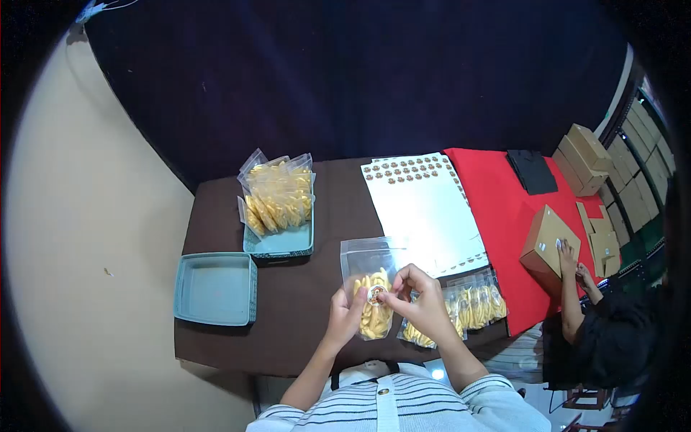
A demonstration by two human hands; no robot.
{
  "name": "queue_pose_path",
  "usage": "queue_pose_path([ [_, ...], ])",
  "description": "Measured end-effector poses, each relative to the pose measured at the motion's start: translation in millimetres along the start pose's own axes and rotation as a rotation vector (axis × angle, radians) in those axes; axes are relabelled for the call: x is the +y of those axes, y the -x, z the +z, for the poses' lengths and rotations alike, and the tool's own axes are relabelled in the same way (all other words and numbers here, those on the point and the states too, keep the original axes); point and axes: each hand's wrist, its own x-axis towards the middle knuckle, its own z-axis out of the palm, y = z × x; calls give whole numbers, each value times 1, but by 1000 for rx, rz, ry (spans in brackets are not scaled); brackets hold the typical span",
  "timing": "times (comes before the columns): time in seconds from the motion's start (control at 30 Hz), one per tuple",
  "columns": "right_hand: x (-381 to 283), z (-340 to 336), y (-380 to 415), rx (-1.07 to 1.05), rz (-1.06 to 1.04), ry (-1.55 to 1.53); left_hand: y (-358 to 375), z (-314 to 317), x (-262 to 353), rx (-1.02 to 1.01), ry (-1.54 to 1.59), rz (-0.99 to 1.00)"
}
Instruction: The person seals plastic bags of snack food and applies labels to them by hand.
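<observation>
A clear zip bag of yellow snack pieces [371, 325] is held up in front of my body, over the brown cloth. My left hand [345, 317] grips it at its left edge, with the thumb on the front. A round sticker [375, 294] sits on the bag's front. At the sticker's right edge is my right hand [417, 299], its thumb and fingers pinched together; it is too small to tell whether it holds the sticker or only presses there. More filled bags [481, 306] lie just right of my right hand. Beyond them lies a white sheet with rows of round stickers [425, 216].
Filled bags [277, 194] are piled in a blue basket [281, 248]; another blue basket [216, 288] stands at the left. At the right, a co-worker's hand [567, 258] touches a cardboard box [545, 237] on red cloth [489, 209]. A black folded item [531, 171] lies behind.
</observation>
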Motion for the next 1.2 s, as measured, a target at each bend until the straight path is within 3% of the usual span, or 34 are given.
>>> queue_pose_path([
  [0.17, 12, -12, -6, -84, 82, 21, 1, -6, -8, 44, 51, -54],
  [0.27, 35, -9, -13, 26, -33, -277, 0, 0, 4, 5, 152, -5],
  [0.4, 36, 16, -3, -30, 64, -423, 1, 6, 9, -27, 145, 32],
  [0.5, 36, 27, -3, 140, -57, -178, 2, 8, 10, -47, 91, 14],
  [0.6, 25, 20, 0, 137, -4, -103, 1, 13, 13, -17, 62, -4],
  [0.8, 29, 25, 1, 186, 16, -260, 1, 16, 11, -6, 56, 15],
  [1.2, 38, 30, 5, 225, -63, -257, 4, 16, 7, 1, 87, -6],
])
